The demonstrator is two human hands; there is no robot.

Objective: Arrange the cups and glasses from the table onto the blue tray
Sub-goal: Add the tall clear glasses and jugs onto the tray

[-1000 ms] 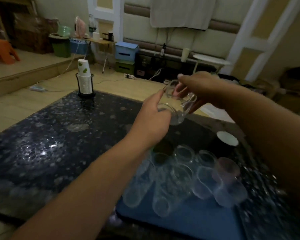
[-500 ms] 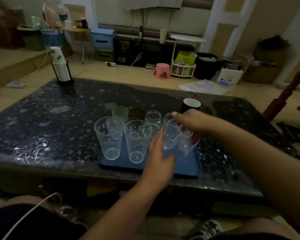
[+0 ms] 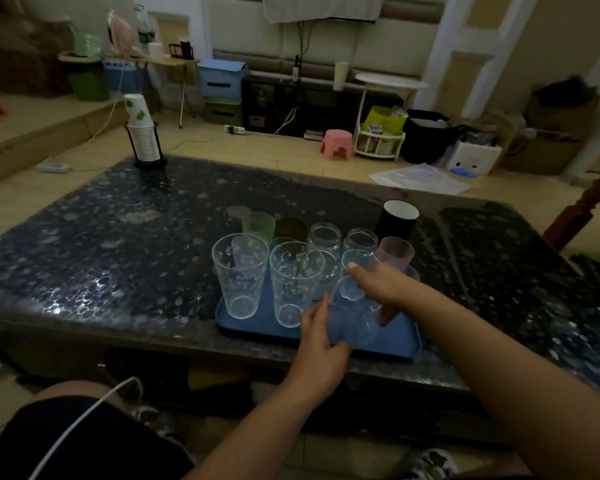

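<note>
A blue tray (image 3: 400, 344) lies near the table's front edge. On it stand two tall clear glasses (image 3: 240, 275) (image 3: 296, 285), a green cup (image 3: 258, 224), a dark cup (image 3: 291, 229), two clear jars (image 3: 325, 235) (image 3: 359, 240) and a pink cup (image 3: 396, 253). A black cup (image 3: 397, 219) with a white inside stands on the table just beyond the tray. My right hand (image 3: 383, 287) grips a blurred clear glass (image 3: 355, 318) from above, over the tray's front right part. My left hand (image 3: 321, 339) holds the same glass low on its near side.
The dark speckled table (image 3: 118, 244) carries a black holder with stacked paper cups (image 3: 142, 136) at its far left corner. Behind it on the floor are a pink stool (image 3: 336, 144), storage boxes and a white side table. My knees sit below the front edge.
Both hands brought the clear glass down from chest height above the table to the tray's front right. The view pulled back and tilted down.
</note>
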